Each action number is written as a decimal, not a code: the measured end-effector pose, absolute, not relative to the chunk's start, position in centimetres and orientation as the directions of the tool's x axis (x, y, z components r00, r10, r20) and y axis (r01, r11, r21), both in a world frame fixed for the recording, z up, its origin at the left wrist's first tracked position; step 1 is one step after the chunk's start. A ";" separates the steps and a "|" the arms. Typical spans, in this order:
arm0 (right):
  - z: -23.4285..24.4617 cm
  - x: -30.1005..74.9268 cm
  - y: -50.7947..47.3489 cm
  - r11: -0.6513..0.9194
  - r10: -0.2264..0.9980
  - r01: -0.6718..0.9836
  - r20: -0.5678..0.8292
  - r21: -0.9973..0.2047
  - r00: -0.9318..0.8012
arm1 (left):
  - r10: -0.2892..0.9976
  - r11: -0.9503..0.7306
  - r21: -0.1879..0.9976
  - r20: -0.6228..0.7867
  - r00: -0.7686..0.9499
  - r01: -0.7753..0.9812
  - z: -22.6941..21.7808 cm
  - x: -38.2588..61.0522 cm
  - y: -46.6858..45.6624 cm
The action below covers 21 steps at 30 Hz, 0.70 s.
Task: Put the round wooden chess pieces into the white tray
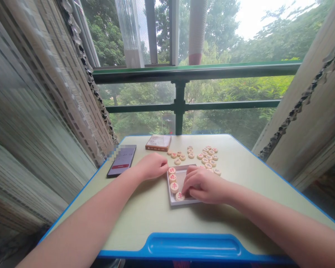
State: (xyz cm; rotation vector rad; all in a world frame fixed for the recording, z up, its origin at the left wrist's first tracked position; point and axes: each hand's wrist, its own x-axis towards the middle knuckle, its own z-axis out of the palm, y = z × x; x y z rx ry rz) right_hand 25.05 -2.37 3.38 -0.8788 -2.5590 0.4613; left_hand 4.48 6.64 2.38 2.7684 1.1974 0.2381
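Observation:
A shallow light-coloured box tray [183, 203] lies on the table, with several round Chinese chess pieces marked in red lined up along its left side. My right hand [208, 186] reaches over the tray from the right. Its fingertips are at the lowest chess piece [179, 196], by the tray's near left corner; that piece sits slightly askew of the column. Beside the tray's far left corner rests my left hand [154, 165], fingers curled in and mostly hidden. It is close to the top chess piece [172, 170], and whether it grips anything does not show.
Beyond the tray, loose chess pieces [209, 157] are spread in groups. A flat box lid [158, 143] lies at the back, and a phone [122, 160] lies on the left. The table has a blue rim with a moulded trough [194, 245] in front. Curtains hang on both sides.

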 end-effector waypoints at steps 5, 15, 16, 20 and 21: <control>3.4 25.1 -2.3 0.729 0.657 0.516 0.251 -0.449 -0.711 | 0.728 -0.685 0.153 0.095 0.679 0.712 2.4 4.5 6.6; 3.5 25.0 -2.6 0.726 0.644 0.495 0.222 -0.477 -0.732 | 0.735 -0.678 0.140 0.095 0.672 0.722 2.6 4.5 6.4; 3.5 25.0 -2.5 0.731 0.639 0.489 0.226 -0.476 -0.735 | 0.734 -0.678 0.140 0.096 0.672 0.721 2.6 4.5 6.4; 3.4 25.0 -2.4 0.747 0.619 0.466 0.240 -0.475 -0.748 | 0.728 -0.685 0.139 0.105 0.677 0.715 2.4 4.5 6.5; 3.4 25.0 -2.4 0.749 0.617 0.463 0.242 -0.474 -0.749 | 0.727 -0.687 0.139 0.104 0.679 0.714 2.4 4.5 6.5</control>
